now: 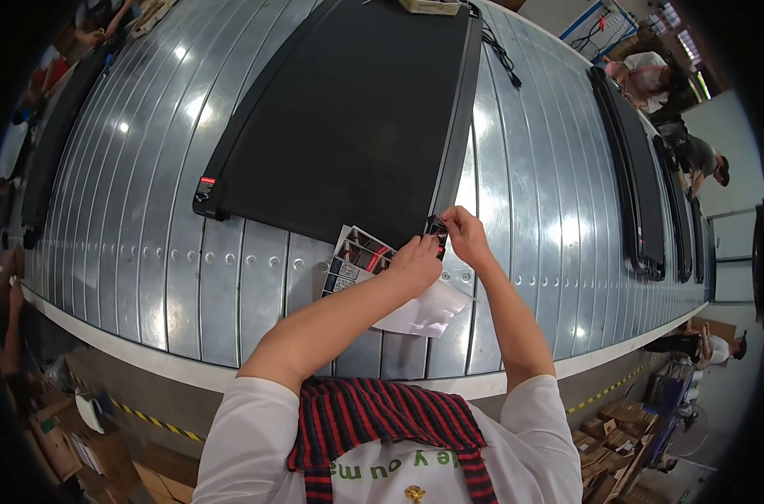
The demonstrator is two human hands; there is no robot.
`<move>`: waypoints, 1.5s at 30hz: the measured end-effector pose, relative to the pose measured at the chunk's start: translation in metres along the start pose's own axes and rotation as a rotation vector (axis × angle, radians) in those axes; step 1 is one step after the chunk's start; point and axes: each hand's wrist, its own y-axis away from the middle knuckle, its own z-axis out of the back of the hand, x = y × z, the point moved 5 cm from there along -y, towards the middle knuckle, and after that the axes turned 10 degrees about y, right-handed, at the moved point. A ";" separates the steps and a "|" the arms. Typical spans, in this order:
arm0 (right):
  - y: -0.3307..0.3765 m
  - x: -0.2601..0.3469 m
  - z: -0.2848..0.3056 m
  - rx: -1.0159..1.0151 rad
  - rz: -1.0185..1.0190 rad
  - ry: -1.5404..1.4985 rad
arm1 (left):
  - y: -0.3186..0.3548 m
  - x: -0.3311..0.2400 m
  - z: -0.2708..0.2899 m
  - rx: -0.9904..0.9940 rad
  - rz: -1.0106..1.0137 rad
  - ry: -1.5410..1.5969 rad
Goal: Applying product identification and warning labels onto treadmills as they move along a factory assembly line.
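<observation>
1. Here we have both hands at the near right corner of a large black flat machine (348, 118) lying on a ribbed metal conveyor (550, 218). Our left hand (417, 259) and right hand (466, 235) are each closed in a pinch on a small dark sticker (437, 228), held right at the machine's side rail (459, 126).

2. The sticker sits between our fingertips, touching or just above the rail's near end; we cannot tell whether it is already stuck down.

3. What could go wrong, as we judge it: with both pinches so close together, the sticker could fold on itself or go on crooked if one hand lets go before the other presses flat.

4. A printed leaflet (358, 256) and a clear plastic bag (428, 312) lie loose under our left wrist. A sweep of the forearm could push them along the conveyor or off its near edge.

5. The sticker looks slightly taller than wide, its long axis roughly following the rail, pointing away from us up the picture; it is too small for us to be sure.

6. The machine's own long axis runs away from us too, leaning a little right, with a cable (501, 52) trailing from its far end.
</observation>
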 end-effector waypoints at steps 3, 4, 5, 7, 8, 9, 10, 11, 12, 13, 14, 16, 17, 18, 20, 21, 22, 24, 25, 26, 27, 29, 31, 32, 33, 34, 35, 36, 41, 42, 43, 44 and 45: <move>0.001 -0.003 0.007 -0.140 0.060 0.022 | 0.000 -0.002 0.002 -0.070 -0.032 -0.007; -0.001 0.010 0.008 -0.097 0.027 0.086 | 0.001 0.001 0.001 -0.043 -0.015 0.009; -0.003 0.017 0.009 -0.061 -0.006 0.156 | 0.000 0.002 0.000 -0.020 -0.006 0.023; -0.003 0.019 0.009 -0.083 0.011 0.225 | 0.001 0.002 -0.001 -0.064 -0.018 0.027; -0.003 0.021 0.009 -0.105 0.027 0.294 | 0.001 0.002 -0.001 -0.108 -0.031 0.030; -0.003 0.021 0.007 -0.106 0.027 0.295 | 0.001 0.003 -0.002 -0.109 -0.032 0.030; -0.003 0.022 0.007 -0.145 0.040 0.361 | 0.002 0.002 -0.001 -0.144 -0.050 0.031; -0.003 0.024 0.007 -0.185 0.053 0.427 | 0.002 0.001 0.001 -0.179 -0.069 0.033; -0.002 0.024 0.006 -0.184 0.054 0.428 | 0.002 0.000 0.001 -0.179 -0.069 0.034; -0.001 0.028 0.007 -0.231 0.082 0.471 | 0.000 0.001 0.001 -0.165 -0.060 0.037; 0.000 0.031 0.008 -0.279 0.109 0.514 | 0.000 0.002 0.001 -0.151 -0.052 0.040; 0.008 0.034 0.008 -0.373 0.187 0.516 | 0.001 0.002 -0.001 -0.189 -0.090 0.003; 0.012 0.038 0.010 -0.466 0.266 0.516 | 0.001 0.001 0.000 -0.226 -0.128 -0.034; 0.013 0.037 0.010 -0.467 0.264 0.518 | 0.000 0.001 -0.001 -0.227 -0.130 -0.033; 0.012 0.030 0.006 -0.297 0.154 0.398 | 0.000 0.001 -0.001 -0.197 -0.138 -0.025; 0.018 0.032 0.007 -0.298 0.149 0.398 | -0.001 0.000 -0.003 -0.193 -0.142 -0.024; 0.026 0.038 0.008 -0.317 0.225 0.415 | -0.003 0.000 -0.005 -0.163 -0.115 -0.037; 0.036 0.041 0.007 -0.338 0.302 0.428 | -0.004 0.003 -0.008 -0.131 -0.087 -0.053; 0.042 0.041 0.011 -0.358 0.315 0.376 | -0.005 0.001 -0.007 -0.132 -0.090 -0.049; 0.044 0.042 0.013 -0.379 0.327 0.322 | -0.005 0.000 -0.007 -0.132 -0.093 -0.045; 0.043 0.042 0.015 -0.380 0.322 0.322 | -0.006 -0.001 -0.006 -0.128 -0.096 -0.045; 0.041 0.061 0.022 -0.402 0.417 0.358 | -0.002 -0.002 -0.003 -0.158 -0.096 -0.091; 0.036 0.054 0.021 -0.395 0.380 0.336 | -0.001 -0.003 0.000 -0.134 -0.093 -0.093; 0.031 0.049 0.022 -0.387 0.352 0.317 | -0.002 -0.003 0.001 -0.117 -0.086 -0.096; 0.026 0.043 0.024 -0.387 0.320 0.297 | -0.003 -0.003 0.000 -0.115 -0.089 -0.095; 0.020 0.041 0.024 -0.386 0.317 0.296 | -0.002 -0.003 0.001 -0.155 -0.091 -0.097; 0.014 0.038 0.023 -0.365 0.288 0.309 | -0.001 -0.003 0.002 -0.196 -0.093 -0.100; 0.010 0.036 0.021 -0.345 0.260 0.322 | -0.001 -0.003 0.001 -0.193 -0.093 -0.099; -0.001 0.021 0.016 -0.302 0.154 0.287 | -0.001 -0.004 0.007 -0.157 -0.106 -0.031; -0.003 0.021 0.015 -0.295 0.157 0.285 | -0.001 -0.004 0.006 -0.155 -0.107 -0.030; -0.004 0.021 0.015 -0.287 0.160 0.284 | -0.001 -0.003 0.006 -0.153 -0.095 -0.038; -0.004 0.021 0.015 -0.287 0.158 0.283 | -0.001 -0.003 0.006 -0.152 -0.082 -0.047; -0.005 0.021 0.014 -0.276 0.165 0.297 | -0.001 -0.004 0.006 -0.150 -0.083 -0.047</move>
